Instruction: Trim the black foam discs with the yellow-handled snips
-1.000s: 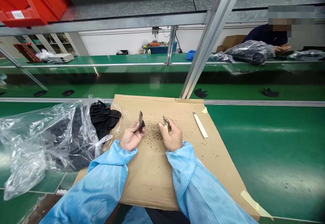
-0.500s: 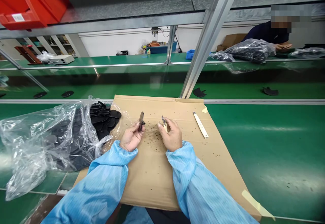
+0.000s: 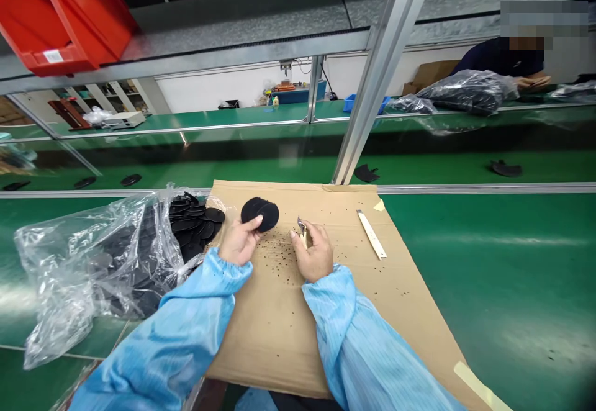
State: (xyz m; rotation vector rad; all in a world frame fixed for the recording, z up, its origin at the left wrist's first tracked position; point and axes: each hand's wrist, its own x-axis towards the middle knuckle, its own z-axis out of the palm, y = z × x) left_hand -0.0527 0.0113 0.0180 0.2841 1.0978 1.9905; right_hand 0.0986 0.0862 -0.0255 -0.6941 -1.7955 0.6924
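Note:
Two overlapping flat black discs (image 3: pixel 266 213) face me above the cardboard, pinched at their lower edge by my left hand (image 3: pixel 241 240). Whether they are joined as one part I cannot tell. My right hand (image 3: pixel 315 252) is closed around small cutting pliers (image 3: pixel 302 231) with pale handles, metal jaws pointing up, apart from the discs. Small dark scraps (image 3: pixel 282 259) lie scattered on the cardboard sheet (image 3: pixel 265 324) below both hands. Left of my left hand, a pile of black discs (image 3: pixel 190 228) spills from a clear plastic bag (image 3: pixel 60 274).
A pale utility knife (image 3: pixel 371 234) lies on the cardboard at the right. Behind stands a slanting metal post (image 3: pixel 367 100). Several black parts (image 3: pixel 366 173) lie on the green surface beyond. A red bin (image 3: pixel 69 20) sits upper left. Across the line, a person (image 3: pixel 505 63) works near bagged items.
My left hand has turned the black discs from edge-on to flat towards me. My right hand keeps the pliers in about the same place. The view has shifted slightly.

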